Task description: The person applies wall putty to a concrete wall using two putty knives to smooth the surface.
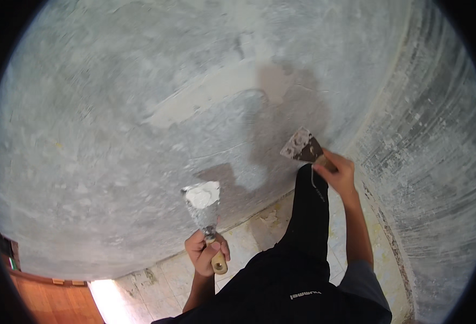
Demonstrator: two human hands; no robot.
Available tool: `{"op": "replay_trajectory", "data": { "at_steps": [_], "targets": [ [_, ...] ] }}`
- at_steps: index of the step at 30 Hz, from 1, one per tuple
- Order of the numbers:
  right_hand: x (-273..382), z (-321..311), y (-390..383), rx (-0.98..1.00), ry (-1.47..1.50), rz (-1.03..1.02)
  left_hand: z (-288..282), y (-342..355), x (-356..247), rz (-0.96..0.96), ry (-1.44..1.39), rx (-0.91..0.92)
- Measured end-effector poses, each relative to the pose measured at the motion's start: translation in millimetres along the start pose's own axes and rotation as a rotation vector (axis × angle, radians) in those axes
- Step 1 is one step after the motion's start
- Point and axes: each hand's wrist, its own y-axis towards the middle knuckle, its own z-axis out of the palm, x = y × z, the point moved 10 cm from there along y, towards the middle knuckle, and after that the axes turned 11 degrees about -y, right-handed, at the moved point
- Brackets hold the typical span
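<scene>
My left hand (205,252) is closed round the wooden handle of a putty knife (203,202), whose blade points at the wall and bears a lump of white filler (203,195). Further right, my right hand (337,171) grips a second putty knife (304,146). Its wide blade is smeared with filler and tilts up to the left, apart from the wall as far as I can tell. On the grey wall (113,135) ahead, a long pale patch of smooth filler (205,93) runs up to the right, partly under my shadow.
A second wall (427,124), streaked and scuffed, meets the first at a corner on the right. Below lies a pale tiled floor (167,286) with flaky stains. An orange-brown wooden surface (54,302) and a bright patch of light are at the lower left. My black-clad leg (308,216) stands near the wall.
</scene>
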Motion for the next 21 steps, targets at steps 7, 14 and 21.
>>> {"op": "replay_trajectory", "data": {
  "at_steps": [7,14,21],
  "targets": [
    [71,21,-40,0.311,0.424,0.133,7,14,6,-0.101,0.075,0.052],
    [111,-5,-3,0.366,0.354,0.015,12,16,12,-0.16,0.097,0.066],
    [133,-5,17,0.505,0.42,0.03,14,20,11,-0.114,0.262,0.135]
  ]
}}
